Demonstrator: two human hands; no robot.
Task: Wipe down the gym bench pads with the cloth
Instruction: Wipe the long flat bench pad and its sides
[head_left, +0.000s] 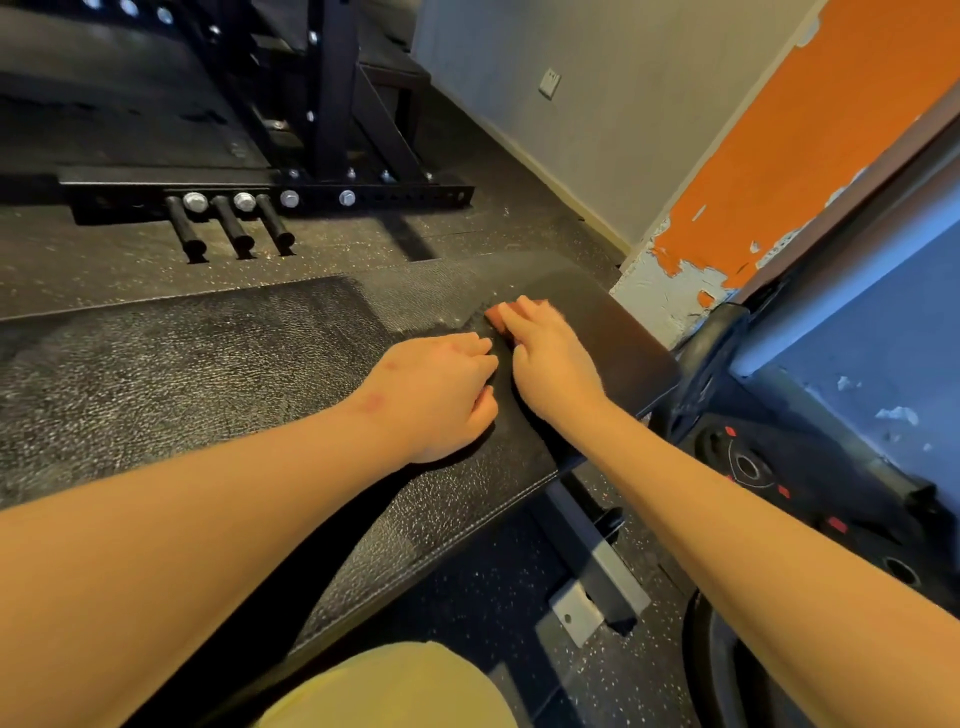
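Head view: A person leans over a black gym bench pad (208, 374) with both bare forearms stretched out across its grained surface. The right hand (550, 358) lies flat on a reddish cloth (496, 319), its fingers (522, 312) laid nearly straight over the fabric and pressing it to the pad. Only a strip of cloth shows, past the fingertips and under the thumb side of the hand. The left hand (441, 395) rests on the pad just beside the right, knuckles up. Its fingers (480, 358) are curled in toward the palm, and it cannot be told whether they hold anything or touch the cloth.

Beyond the right fingertips the pad runs to its far edge, and past that lies speckled rubber flooring (493, 597). Farther out from the left fingers stands a black rack base (363, 195), with three short pegs (234, 228) jutting toward the camera. To the outer side of the right hand a wall with flaking orange paint (831, 130) rises, and a black weight plate with red marks (748, 467) lies below the right forearm. Back from the fingers, under the pad's near edge, the bench's metal foot bracket (587, 597) sits on the floor. A pale yellow garment (405, 691) fills the bottom of the frame.
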